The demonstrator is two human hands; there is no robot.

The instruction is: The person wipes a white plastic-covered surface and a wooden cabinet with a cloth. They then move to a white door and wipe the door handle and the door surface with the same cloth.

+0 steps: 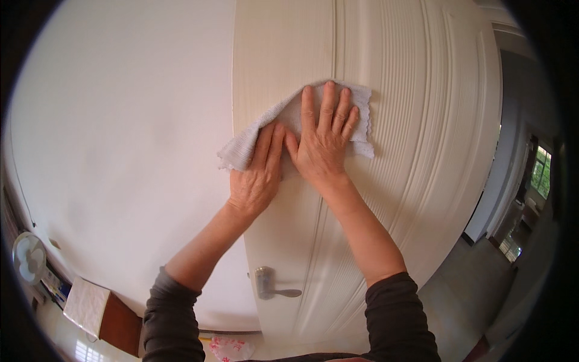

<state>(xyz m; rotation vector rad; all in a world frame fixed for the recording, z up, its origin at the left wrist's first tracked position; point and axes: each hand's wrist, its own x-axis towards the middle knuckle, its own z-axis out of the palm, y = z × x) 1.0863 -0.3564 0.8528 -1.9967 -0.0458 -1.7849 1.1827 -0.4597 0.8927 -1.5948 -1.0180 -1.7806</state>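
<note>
A light grey ribbed cloth (360,106) lies against the upper part of a cream panelled door (280,217). My right hand (325,131) presses flat on it with fingers spread, near the vertical groove. My left hand (261,167) is at the door's left edge, its fingers over the cloth and partly hidden by a raised fold. The cloth's left corner sticks out past that edge, in front of the white wall. Thumb and fingers of the two hands nearly meet. Below them is the metal lever handle (276,285) of the door.
A white wall (122,135) stands behind the door on the left. At lower left are a fan (29,258) and a reddish-brown cabinet (120,323) with a light top. A plastic bag (231,347) lies on the floor below. On the right a passage (470,271) leads towards a window (541,171).
</note>
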